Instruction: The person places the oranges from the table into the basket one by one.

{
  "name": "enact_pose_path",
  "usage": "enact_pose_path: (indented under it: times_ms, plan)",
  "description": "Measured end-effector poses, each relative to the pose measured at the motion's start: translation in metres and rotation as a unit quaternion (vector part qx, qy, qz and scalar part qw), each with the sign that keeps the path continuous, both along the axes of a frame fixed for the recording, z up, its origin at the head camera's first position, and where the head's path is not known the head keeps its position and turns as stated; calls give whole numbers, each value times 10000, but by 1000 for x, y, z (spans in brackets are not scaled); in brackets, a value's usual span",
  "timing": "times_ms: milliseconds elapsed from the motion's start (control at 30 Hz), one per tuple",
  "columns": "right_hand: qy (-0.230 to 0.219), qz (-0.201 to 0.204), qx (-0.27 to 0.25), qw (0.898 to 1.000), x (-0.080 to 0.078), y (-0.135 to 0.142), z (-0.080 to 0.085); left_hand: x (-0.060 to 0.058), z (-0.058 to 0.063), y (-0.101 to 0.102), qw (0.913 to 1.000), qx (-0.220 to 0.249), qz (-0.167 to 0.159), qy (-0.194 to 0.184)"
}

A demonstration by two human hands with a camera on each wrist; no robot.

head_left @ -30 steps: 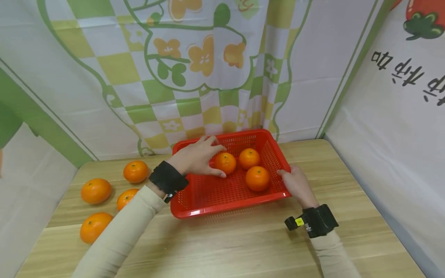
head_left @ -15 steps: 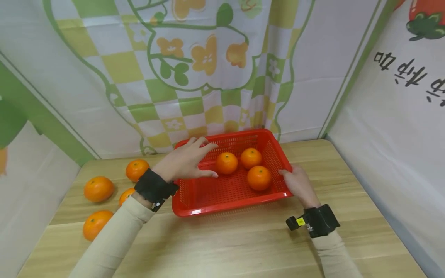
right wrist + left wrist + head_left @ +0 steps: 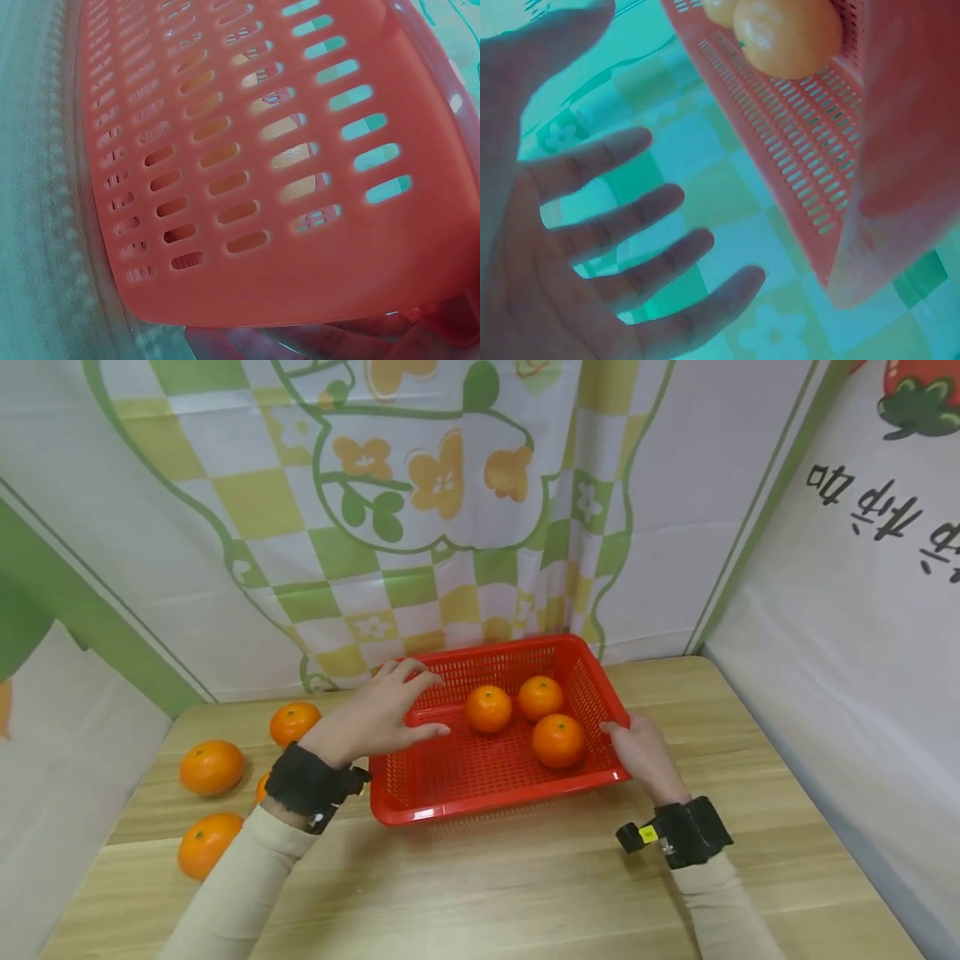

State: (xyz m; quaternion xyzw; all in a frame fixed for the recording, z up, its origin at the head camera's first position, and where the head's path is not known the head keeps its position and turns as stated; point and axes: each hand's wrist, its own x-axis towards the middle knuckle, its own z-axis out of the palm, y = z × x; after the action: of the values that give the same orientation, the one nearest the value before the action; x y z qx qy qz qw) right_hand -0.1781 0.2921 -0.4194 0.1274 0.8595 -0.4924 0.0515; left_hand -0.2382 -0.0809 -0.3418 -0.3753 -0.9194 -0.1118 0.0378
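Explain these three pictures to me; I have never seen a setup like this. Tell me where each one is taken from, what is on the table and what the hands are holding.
There is no machine here: a person wears three cameras. The wide picture comes from the head; the two tinted close-ups come from black bands on the wrists.

On the wooden table stands a red basket with three oranges inside. Four more oranges lie on the table to its left, one partly hidden by the wrist.

The left hand hovers open over the basket's left edge, fingers spread, holding nothing; its wrist camera shows those fingers beside the basket wall. The right hand holds the basket's right end, so its wrist camera sees mostly red plastic.
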Motion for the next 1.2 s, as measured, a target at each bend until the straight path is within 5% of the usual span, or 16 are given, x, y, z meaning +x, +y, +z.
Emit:
enact_pose_path:
  times_ms: [367,733,1200]
  plan:
    - [94,49,72,9999,-1,1,-2,3,-6,-32,9976,170,572,-338]
    - [48,100,125,9999,-1,1,-1,12,-15,-58,9974,123,700,-63]
    - [23,72,101,9999,1,0,0,20,-23,-86,9921,-12,1157,-477]
